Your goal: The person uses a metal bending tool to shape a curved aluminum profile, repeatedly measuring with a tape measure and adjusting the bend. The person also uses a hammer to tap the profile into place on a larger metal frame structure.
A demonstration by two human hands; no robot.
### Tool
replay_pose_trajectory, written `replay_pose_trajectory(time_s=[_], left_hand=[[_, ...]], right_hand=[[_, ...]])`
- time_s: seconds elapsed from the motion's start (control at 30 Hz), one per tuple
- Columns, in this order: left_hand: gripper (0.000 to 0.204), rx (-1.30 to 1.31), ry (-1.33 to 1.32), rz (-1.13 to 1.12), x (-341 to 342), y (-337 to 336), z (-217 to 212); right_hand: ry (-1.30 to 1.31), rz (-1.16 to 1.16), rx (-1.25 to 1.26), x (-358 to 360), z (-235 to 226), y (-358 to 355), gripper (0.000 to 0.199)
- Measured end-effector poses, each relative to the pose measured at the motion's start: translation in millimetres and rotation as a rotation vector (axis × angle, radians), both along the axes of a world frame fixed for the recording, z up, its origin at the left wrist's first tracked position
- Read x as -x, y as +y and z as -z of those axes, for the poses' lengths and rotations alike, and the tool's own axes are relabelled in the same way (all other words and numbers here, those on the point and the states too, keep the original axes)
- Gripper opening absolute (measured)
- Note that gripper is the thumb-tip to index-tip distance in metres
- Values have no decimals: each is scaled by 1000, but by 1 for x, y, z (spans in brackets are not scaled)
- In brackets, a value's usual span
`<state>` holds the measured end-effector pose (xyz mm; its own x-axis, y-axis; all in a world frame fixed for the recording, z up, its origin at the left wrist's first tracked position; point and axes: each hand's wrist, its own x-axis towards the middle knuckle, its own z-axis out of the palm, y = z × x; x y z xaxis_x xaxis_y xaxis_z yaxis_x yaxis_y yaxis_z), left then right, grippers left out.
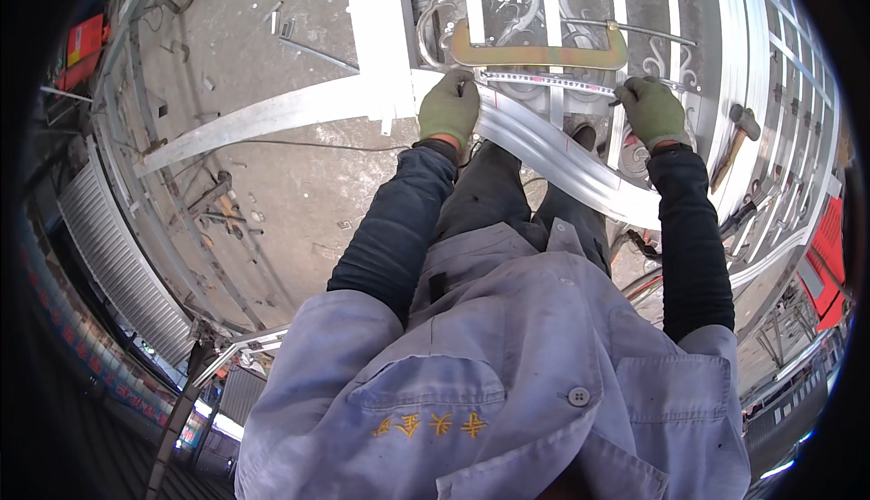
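Note:
My gloved left hand [449, 106] is closed on one end of a tape measure [548, 81], close to the edge of a wide silvery metal bar. My gloved right hand [652, 112] is closed round the other end, so the white blade runs nearly straight between them. Which hand covers the case I cannot tell. Below the blade lies a bundle of ribbed silver metal profiles [571, 158], with small reddish marks on it. Just beyond the blade rests a large brassy C-clamp [544, 56], its screw rod [666, 33] reaching out to the right.
Ornamental metal scrollwork [530, 11] and pale bars lie beyond the clamp. A hammer [741, 129] rests on metal bars at right. On the concrete floor [299, 183] at left are scattered tools [227, 206], a cable and offcuts. A metal frame [122, 138] runs along the left.

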<state>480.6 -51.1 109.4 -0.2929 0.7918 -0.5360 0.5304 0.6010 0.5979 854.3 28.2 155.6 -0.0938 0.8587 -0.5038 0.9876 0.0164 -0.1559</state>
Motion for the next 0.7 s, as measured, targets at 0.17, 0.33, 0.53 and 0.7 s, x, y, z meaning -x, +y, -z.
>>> replay_pose_trajectory(time_s=[0.17,0.33,0.53,0.7], left_hand=[[33,-35,-20,46,-4,-5,10],[35,-29,49,192,-6,2,7],[38,33,147,361,-5,11,-1],[35,-8,233,431,-5,11,9]], right_hand=[[-61,-58,-1,-14,6,0,36],[-20,-47,16,-14,10,3,38],[-44,-60,42,-10,19,8,38],[-93,-67,53,-8,24,10,38]])
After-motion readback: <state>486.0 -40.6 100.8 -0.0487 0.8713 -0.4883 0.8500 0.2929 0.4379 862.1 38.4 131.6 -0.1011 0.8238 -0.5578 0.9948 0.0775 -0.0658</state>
